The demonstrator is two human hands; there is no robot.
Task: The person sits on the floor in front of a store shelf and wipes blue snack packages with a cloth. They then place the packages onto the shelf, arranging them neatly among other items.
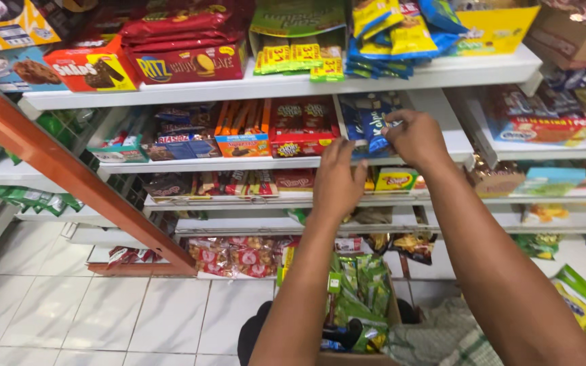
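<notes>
Shelving step, I judge: the right hand (415, 137) pinches blue snack packets (372, 122) at 12 o'clock on the white shelf (239, 163); the left hand (337, 177), fingers together, rests empty on the shelf edge at 11. Next calls for pushing them in straight.

Dark blue snack packets (372, 122) are standing in a row on the second shelf, just right of a red carton (302, 129) and orange-topped boxes (242, 132). Above them, long red cracker boxes (188, 64) are lying stacked beside yellow-green packets (300, 57). Down below, green bags (364, 285) are sticking out of a box.
</notes>
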